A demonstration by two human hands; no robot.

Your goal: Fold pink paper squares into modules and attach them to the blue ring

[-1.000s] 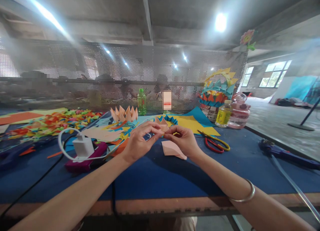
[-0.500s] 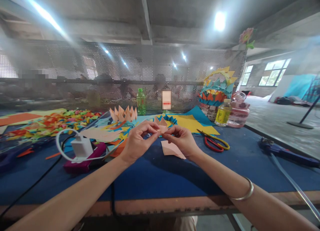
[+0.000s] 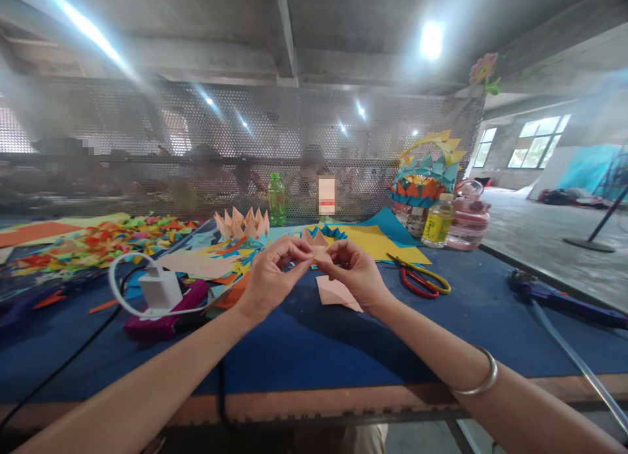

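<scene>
Between my two hands is a small folded piece of pink paper (image 3: 320, 244) with pointed tips, held above the blue table mat. My left hand (image 3: 275, 271) pinches its left side between thumb and fingers. From the right, my right hand (image 3: 359, 274) grips the other side, its fingertips curled round the paper. Below them a flat pink paper sheet (image 3: 334, 292) lies on the mat, partly behind my right hand. Just beyond, a blue folded paper ring (image 3: 336, 233) is partly covered by the held piece. A peach crown of paper points (image 3: 243, 224) sits to the left.
Scissors (image 3: 424, 280) with red and yellow handles lie at right, near a glue gun (image 3: 569, 300). Bottles (image 3: 437, 224) and a paper basket (image 3: 424, 179) stand behind. At left are a purple power strip (image 3: 167, 310) with a white charger and a heap of paper pieces (image 3: 112, 241).
My right hand's fingers have shifted slightly on the folded pink paper, and more of its front shows. My left hand has barely moved.
</scene>
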